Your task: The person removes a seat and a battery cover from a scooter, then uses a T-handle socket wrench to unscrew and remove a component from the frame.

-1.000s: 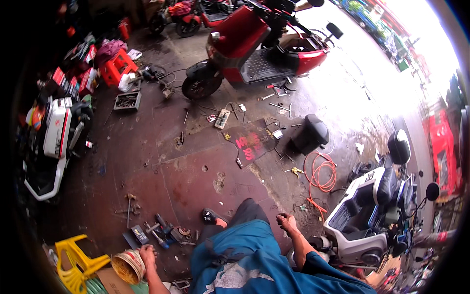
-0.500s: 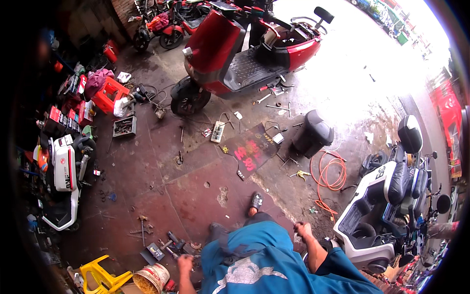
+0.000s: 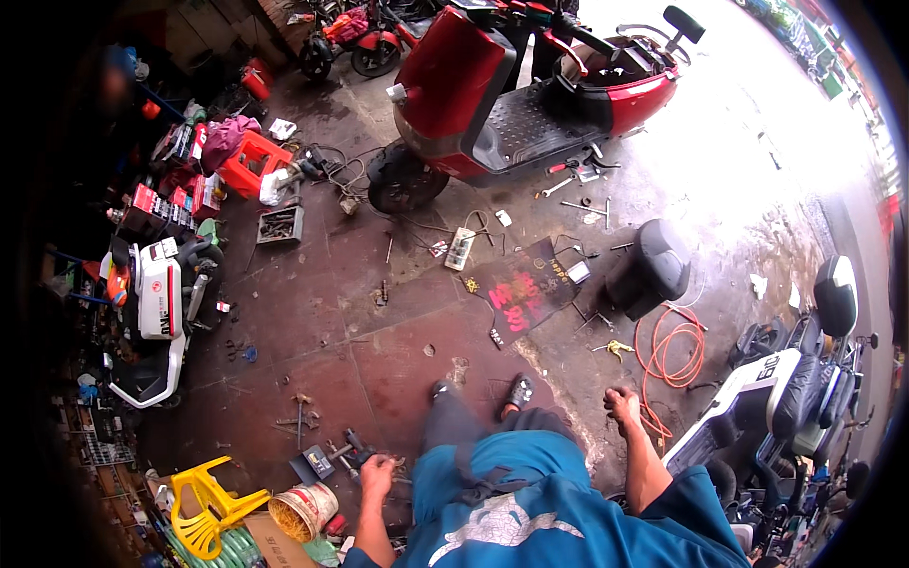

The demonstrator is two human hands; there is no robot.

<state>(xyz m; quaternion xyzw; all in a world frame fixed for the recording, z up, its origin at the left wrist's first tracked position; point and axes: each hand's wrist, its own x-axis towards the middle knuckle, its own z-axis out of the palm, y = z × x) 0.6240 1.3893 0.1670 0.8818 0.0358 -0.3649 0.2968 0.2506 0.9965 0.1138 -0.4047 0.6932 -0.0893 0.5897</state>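
Observation:
My left hand (image 3: 378, 476) hangs at my left side with its fingers loosely curled and nothing visible in it. Below it on the floor, several hand tools (image 3: 352, 449) lie next to a small dark box (image 3: 311, 464) and a hammer (image 3: 301, 417). Out to my right is my right hand (image 3: 622, 407), also curled and holding nothing that I can see. It is nearest a coiled orange hose (image 3: 674, 358) and a yellow-handled tool (image 3: 619, 349) on the ground. Both hands are apart from all of these things.
Ahead stands a red scooter (image 3: 559, 123), with wrenches (image 3: 557, 186) beside it. A black bin (image 3: 650, 270), a printed dark mat (image 3: 523, 293) and a power strip (image 3: 461, 248) lie between. White scooters flank me left (image 3: 159, 293) and right (image 3: 743, 398). A yellow chair (image 3: 213, 506) and bucket (image 3: 305, 509) are near left.
My left foot has come forward, level with the right one. The view has turned left, so the scene sits farther right. My right hand has swung a little forward; both hands stay off the things around.

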